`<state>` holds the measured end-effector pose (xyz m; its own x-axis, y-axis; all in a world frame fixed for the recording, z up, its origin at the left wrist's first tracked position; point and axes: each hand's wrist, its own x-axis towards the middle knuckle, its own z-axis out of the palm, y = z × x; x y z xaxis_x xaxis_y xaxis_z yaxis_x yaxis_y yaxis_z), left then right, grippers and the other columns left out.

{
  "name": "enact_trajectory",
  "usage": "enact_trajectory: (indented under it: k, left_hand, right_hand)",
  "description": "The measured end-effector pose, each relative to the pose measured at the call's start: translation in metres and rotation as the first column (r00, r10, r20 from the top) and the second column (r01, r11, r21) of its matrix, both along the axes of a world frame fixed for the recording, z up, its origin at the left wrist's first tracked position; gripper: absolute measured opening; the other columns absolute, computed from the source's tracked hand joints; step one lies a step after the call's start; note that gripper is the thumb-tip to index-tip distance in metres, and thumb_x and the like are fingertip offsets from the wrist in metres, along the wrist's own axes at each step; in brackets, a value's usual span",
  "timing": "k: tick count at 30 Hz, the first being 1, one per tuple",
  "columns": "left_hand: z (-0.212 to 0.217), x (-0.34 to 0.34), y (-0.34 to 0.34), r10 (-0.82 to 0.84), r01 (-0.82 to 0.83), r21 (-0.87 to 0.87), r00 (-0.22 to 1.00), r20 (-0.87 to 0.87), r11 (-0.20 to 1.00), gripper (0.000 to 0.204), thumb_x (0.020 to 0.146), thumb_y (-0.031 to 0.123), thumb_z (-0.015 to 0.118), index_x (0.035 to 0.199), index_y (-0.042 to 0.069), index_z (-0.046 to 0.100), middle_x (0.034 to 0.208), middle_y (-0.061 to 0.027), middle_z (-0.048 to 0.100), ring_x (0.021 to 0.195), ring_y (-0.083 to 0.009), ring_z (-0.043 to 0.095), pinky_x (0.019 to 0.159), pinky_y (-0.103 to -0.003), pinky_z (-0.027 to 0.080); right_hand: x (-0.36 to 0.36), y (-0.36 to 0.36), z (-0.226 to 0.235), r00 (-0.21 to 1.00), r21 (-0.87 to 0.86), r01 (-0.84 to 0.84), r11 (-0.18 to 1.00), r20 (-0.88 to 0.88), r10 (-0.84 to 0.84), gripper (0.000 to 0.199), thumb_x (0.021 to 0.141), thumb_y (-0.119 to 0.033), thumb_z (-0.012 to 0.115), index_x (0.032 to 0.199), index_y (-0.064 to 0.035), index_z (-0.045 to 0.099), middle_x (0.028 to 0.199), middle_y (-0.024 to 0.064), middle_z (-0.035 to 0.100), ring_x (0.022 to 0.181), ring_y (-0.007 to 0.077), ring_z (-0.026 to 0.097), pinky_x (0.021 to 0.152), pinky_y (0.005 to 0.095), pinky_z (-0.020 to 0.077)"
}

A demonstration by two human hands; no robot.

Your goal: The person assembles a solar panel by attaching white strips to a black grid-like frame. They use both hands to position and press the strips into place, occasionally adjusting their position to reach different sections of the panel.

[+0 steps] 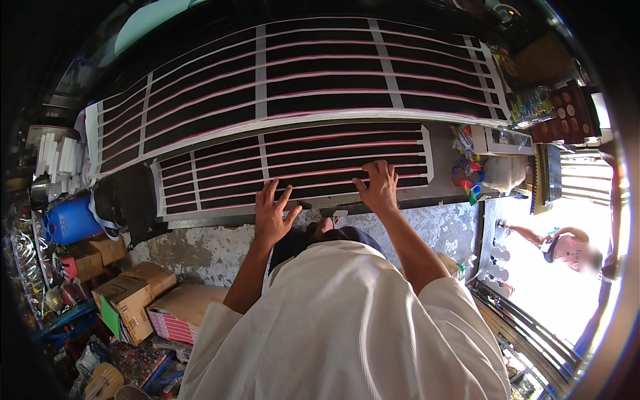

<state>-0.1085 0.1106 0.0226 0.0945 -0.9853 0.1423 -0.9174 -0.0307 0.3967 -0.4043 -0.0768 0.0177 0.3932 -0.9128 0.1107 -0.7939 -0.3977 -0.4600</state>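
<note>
- I am watching the head view from afar, taking 12 as straight away from the wearer and reading the clock from mid-view.
- A black striped sheet (320, 157) is lying flat on the dark worktop (441, 150), just toward 12, its stripes showing white and red.
- Its long axis is running nearly 9 to 3, the 3 end tipping slightly toward 2; the stripes are following that line.
- Its white-bordered end with clipped corners is pointing to about 3; the other end is facing 9.
- The left hand (271, 217) is touching the sheet's near edge, fingers spreading wide toward 12, gripping nothing.
- The right hand (380, 190) is resting farther toward 3, fingertips on the sheet, thumb standing apart, fingers closer together, also gripping nothing.
- Beyond, at 12, a larger striped stack (320, 75) is lying roughly parallel, its layered near edge showing.
- Near 3, a multicoloured roll (467, 175) is sitting on the worktop, apart from the sheet.
- A blue container (68, 220) is standing at 9, cardboard boxes (130, 297) at 8.
- Outside, between 3 and 4, I am seeing another person (567, 248) in pink.
</note>
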Motion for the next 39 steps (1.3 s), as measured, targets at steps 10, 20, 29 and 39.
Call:
enact_trajectory:
  k: [10, 20, 29, 39]
  left_hand:
    - [-0.012, 0.037, -0.021, 0.213, -0.212, -0.025, 0.976, 0.041, 0.977, 0.055, 0.109, 0.041, 0.071, 0.151, 0.006, 0.065, 0.167, -0.0226, 0.049, 0.156, -0.0462, 0.046, 0.120, -0.070, 0.043]
    - [-0.015, 0.034, -0.058, 0.173, -0.169, -0.128, 0.985, 0.017, 0.977, 0.039, 0.097, 0.010, 0.079, 0.136, 0.010, 0.075, 0.133, -0.0158, 0.064, 0.121, -0.0412, 0.063, 0.100, -0.055, 0.058]
    - [-0.015, 0.027, -0.062, 0.188, -0.187, -0.094, 0.982, -0.003, 0.978, 0.033, 0.099, 0.008, 0.078, 0.132, 0.011, 0.078, 0.133, -0.0158, 0.064, 0.123, -0.0415, 0.062, 0.101, -0.054, 0.059]
    - [-0.019, 0.017, -0.066, 0.314, -0.324, -0.115, 0.945, -0.095, 0.939, 0.021, 0.098, 0.006, 0.079, 0.119, 0.011, 0.083, 0.125, -0.0131, 0.068, 0.119, -0.0380, 0.064, 0.098, -0.050, 0.060]
  right_hand:
    - [-0.093, -0.076, -0.010, 0.768, -0.035, 0.630, 0.776, -0.124, -0.629, 0.047, 0.090, -0.035, 0.090, 0.127, -0.0136, 0.072, 0.136, 0.0141, 0.066, 0.138, 0.0431, 0.056, 0.111, 0.0624, 0.0458]
    - [-0.094, -0.095, -0.015, 0.757, 0.081, 0.650, 0.756, -0.165, -0.633, 0.047, 0.086, -0.036, 0.093, 0.124, -0.0154, 0.073, 0.139, 0.0119, 0.066, 0.140, 0.0425, 0.055, 0.115, 0.0638, 0.0425]
    - [-0.100, -0.100, -0.015, 0.728, 0.108, 0.683, 0.722, -0.189, -0.660, 0.057, 0.085, -0.036, 0.093, 0.133, -0.0165, 0.070, 0.142, 0.0127, 0.067, 0.143, 0.0427, 0.054, 0.116, 0.0672, 0.0397]
    - [-0.121, -0.116, -0.038, 0.741, 0.189, 0.666, 0.721, -0.059, -0.669, 0.039, 0.092, -0.016, 0.077, 0.130, -0.0165, 0.067, 0.114, 0.0097, 0.080, 0.120, 0.0368, 0.073, 0.100, 0.0644, 0.0453]
